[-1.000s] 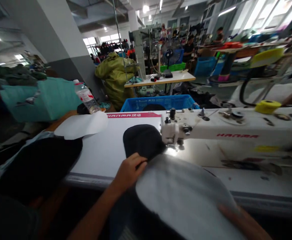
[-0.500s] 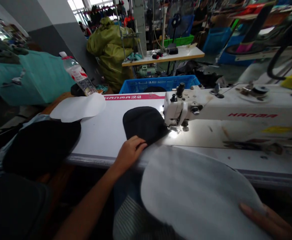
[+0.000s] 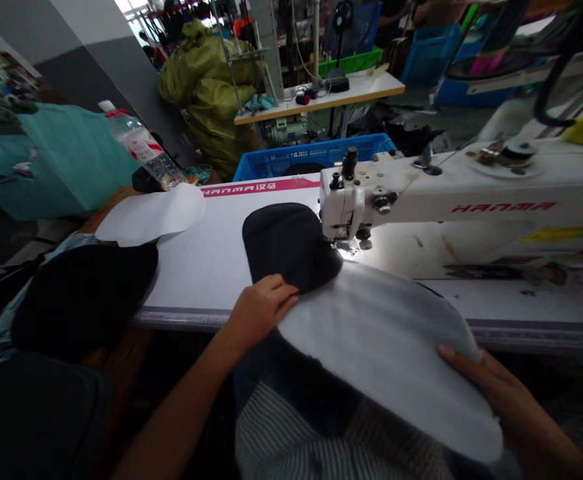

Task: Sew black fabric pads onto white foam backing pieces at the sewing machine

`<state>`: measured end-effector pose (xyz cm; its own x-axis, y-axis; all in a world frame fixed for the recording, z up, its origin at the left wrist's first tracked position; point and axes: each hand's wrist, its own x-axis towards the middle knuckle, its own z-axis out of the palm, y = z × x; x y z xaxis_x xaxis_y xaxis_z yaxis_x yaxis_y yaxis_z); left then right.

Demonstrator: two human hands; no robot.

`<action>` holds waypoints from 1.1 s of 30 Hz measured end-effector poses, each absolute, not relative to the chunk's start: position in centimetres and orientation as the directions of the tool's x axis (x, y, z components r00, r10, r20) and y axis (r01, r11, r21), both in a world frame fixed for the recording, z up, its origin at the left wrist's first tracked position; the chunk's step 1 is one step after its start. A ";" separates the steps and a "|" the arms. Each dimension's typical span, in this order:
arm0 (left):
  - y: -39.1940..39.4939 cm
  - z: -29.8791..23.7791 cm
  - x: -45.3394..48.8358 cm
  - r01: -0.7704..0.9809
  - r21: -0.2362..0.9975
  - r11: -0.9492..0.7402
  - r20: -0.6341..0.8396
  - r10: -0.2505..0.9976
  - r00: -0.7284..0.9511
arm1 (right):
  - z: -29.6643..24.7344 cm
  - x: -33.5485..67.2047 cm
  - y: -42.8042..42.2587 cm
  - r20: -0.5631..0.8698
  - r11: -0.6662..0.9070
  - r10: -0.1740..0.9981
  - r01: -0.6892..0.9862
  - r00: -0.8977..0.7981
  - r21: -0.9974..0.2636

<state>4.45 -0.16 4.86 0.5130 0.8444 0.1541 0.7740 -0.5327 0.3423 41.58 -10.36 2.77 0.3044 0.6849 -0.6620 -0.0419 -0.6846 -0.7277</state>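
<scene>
The left hand [image 3: 262, 309] rests open, fingers flat on a black padded panel [image 3: 286, 247] beside the sewing machine [image 3: 471, 193]. The right hand [image 3: 496, 387] bears up a pale foam panel [image 3: 376, 353], whether gripping it cannot be told.

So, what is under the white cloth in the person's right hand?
The white cloth partly covers a black cloth; striped clothing shows below. The covered part of the black cloth cannot be seen.

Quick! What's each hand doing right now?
Left hand: open, resting on the black fabric piece.
Right hand: closed, holding the edge of the pale fabric panel.
</scene>
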 end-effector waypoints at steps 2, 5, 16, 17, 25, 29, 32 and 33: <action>-0.4 5.1 4.8 0.777 0.283 -0.562 0.192 0.827 0.528 | 2.4 40.5 -11.0 -0.708 -0.706 0.645 -0.129 0.288 -0.696; -0.5 5.5 5.4 0.783 0.168 -0.598 0.227 0.797 0.560 | 2.2 38.9 -11.4 -0.725 -0.709 0.647 -0.162 0.235 -0.686; -0.9 4.9 5.5 0.815 0.088 -0.572 0.139 0.818 0.559 | 1.3 39.4 -11.9 -0.728 -0.704 0.589 -0.220 0.350 -0.675; -1.0 4.9 5.8 0.810 0.100 -0.578 0.142 0.814 0.564 | 0.7 38.2 -12.4 -0.742 -0.706 0.586 -0.244 0.324 -0.664; -1.4 4.9 6.4 0.791 0.210 -0.575 0.214 0.816 0.537 | -0.7 27.6 -11.1 -0.663 -0.524 0.706 -0.447 0.247 -0.725; -1.1 4.2 3.6 0.814 0.413 -0.408 0.378 0.890 0.254 | -0.4 28.8 -10.5 -0.688 -0.536 0.677 -0.467 0.260 -0.704; -0.5 2.6 1.5 0.656 0.750 -0.085 0.270 0.945 -0.186 | -0.3 30.3 -11.3 -0.745 -0.582 0.610 -0.485 0.271 -0.653; -0.2 2.1 1.0 0.546 0.838 0.025 0.143 0.954 -0.263 | -0.4 30.6 -11.7 -0.761 -0.593 0.587 -0.492 0.278 -0.637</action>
<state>0.99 -0.17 2.06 -0.2634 0.9540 0.1431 0.5458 0.0251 0.8375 30.59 -11.69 -0.36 0.2778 0.5868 -0.7606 -0.4918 -0.5932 -0.6373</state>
